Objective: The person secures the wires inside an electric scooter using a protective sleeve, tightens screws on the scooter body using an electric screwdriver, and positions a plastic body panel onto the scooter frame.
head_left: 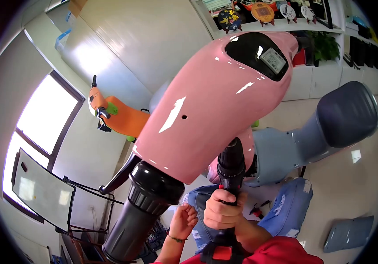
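A black cordless drill [231, 169] with red parts is in my right hand [224, 209], whose fingers wrap round its grip. The drill's nose points up at the underside of a glossy pink scooter front [215, 92]; its tip is hidden there. My left hand [183, 221], with a thin bracelet at the wrist, is held curled just below the black handlebar grip [131, 224], apart from the drill. Whether it holds anything small is hidden. A black brake lever [120, 177] sticks out beside the grip. The dark display [258, 55] sits on top of the pink cover.
A grey scooter body with a dark seat [347, 114] extends right. An orange scooter [125, 115] stands behind left, near a whiteboard [43, 189]. A grey panel [349, 234] and a red-black tool [258, 212] lie on the floor. Shelves [321, 81] line the back.
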Action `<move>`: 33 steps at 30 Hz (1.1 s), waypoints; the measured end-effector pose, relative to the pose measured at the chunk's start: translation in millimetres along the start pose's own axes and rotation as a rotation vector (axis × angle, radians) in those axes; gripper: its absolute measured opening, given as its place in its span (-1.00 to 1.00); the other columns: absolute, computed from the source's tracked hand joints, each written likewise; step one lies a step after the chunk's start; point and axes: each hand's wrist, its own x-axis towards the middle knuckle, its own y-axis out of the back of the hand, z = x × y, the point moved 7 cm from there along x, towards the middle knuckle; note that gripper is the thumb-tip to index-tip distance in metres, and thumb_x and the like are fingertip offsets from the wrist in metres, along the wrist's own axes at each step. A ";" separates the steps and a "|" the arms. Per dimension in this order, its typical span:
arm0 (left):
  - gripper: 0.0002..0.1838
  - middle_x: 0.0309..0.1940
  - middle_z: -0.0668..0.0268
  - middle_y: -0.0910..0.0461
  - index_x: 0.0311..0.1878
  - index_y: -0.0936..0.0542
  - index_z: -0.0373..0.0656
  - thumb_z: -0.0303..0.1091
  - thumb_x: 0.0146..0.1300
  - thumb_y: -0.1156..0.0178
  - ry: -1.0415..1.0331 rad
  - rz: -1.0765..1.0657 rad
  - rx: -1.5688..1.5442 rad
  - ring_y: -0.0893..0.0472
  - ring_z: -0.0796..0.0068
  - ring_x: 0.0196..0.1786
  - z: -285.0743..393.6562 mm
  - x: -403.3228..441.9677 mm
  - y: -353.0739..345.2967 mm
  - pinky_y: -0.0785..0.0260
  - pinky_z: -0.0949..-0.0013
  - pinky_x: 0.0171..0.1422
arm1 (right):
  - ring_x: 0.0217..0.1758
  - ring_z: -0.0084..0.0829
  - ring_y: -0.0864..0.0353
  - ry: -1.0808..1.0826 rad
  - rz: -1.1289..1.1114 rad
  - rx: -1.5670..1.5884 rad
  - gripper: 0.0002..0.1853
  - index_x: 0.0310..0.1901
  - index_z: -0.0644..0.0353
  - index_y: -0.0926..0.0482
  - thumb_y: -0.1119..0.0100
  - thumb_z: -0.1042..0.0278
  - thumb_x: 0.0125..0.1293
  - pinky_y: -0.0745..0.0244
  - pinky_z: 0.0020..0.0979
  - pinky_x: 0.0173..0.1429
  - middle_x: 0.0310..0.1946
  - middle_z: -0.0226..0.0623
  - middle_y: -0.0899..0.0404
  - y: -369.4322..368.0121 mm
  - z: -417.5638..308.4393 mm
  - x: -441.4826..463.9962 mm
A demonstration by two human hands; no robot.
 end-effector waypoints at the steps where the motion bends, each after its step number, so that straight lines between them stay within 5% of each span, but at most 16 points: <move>1: -0.85 -0.53 0.48 -0.18 -0.35 -0.32 -0.02 -0.30 0.37 0.00 0.005 0.003 0.002 -0.17 0.64 -0.54 -0.2 -0.4 1.6 -0.04 0.57 -0.51 | -0.83 -0.73 -0.25 0.011 0.005 -0.034 -0.76 -0.18 0.17 -0.51 -0.25 0.31 0.14 -0.22 -0.63 -0.71 -0.77 -0.61 -0.37 0.0 -1.5 -0.8; 16: -0.84 -0.52 0.48 -0.16 -0.36 -0.31 -0.01 -0.28 0.36 0.01 0.014 0.072 0.091 -0.15 0.64 -0.54 -8.9 3.7 2.8 -0.03 0.57 -0.52 | -0.80 -0.71 -0.28 0.087 0.092 -0.216 -0.71 -0.11 0.13 -0.49 -0.21 0.30 0.12 -0.25 -0.63 -0.64 -0.75 -0.63 -0.35 -4.9 2.9 -11.1; 22: -0.83 -0.52 0.48 -0.18 -0.36 -0.31 -0.01 -0.26 0.37 0.01 0.114 0.134 -0.026 -0.16 0.63 -0.55 -23.2 17.3 35.9 -0.04 0.57 -0.53 | -0.79 -0.66 -0.21 0.225 0.252 -0.607 -0.63 0.00 0.09 -0.45 -0.20 0.28 0.14 -0.23 -0.56 -0.61 -0.75 -0.65 -0.28 -5.0 -4.8 -17.5; 33: -0.86 -0.49 0.48 -0.21 -0.32 -0.34 -0.01 -0.27 0.39 0.01 0.004 0.143 0.123 -0.19 0.65 -0.51 -20.8 0.4 12.6 -0.04 0.58 -0.50 | -0.77 -0.74 -0.31 0.108 0.121 -0.281 -0.70 -0.04 0.11 -0.47 -0.17 0.31 0.18 -0.26 -0.65 -0.63 -0.72 -0.67 -0.39 -12.3 4.5 -13.5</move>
